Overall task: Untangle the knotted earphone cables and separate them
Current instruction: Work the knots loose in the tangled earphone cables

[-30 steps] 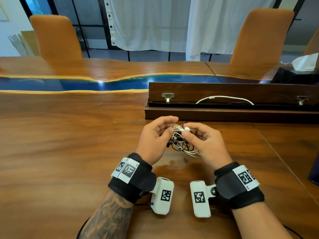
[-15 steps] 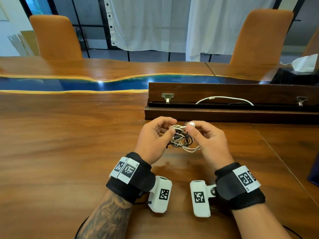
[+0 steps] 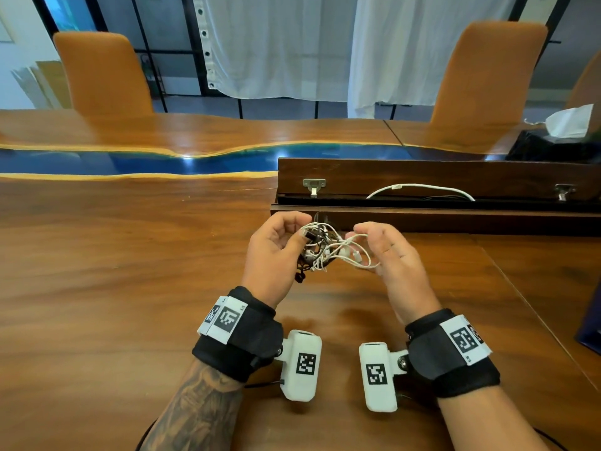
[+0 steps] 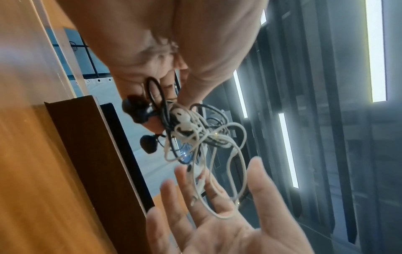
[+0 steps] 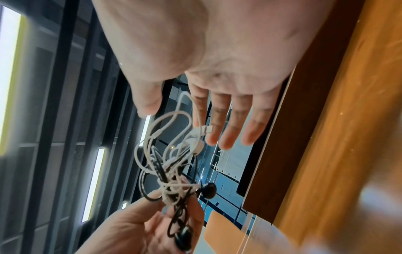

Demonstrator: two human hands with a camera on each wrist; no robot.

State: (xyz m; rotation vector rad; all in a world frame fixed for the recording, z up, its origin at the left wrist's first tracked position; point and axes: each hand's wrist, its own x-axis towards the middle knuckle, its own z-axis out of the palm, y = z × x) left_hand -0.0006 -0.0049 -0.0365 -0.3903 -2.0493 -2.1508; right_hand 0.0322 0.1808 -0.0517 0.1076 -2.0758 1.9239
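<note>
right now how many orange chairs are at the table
2. One orange chair stands at the far side of the table on the left, the other orange chair at the far right. An orange sliver at the right edge may be a third.

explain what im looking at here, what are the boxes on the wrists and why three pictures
No machine here: a person works with two bare hands over a wooden table. The white boxes strapped to the wrists are small cameras. One picture comes from a camera on the head, looking down; the other two come from those wrist cameras, looking along each hand at its fingers. The left hand pinches a tangle of white and black earphone cables. The right hand is open, straight fingers, with a white loop draped over them. Behind the hands lies a long dark wooden box with another white cable in it.
</note>
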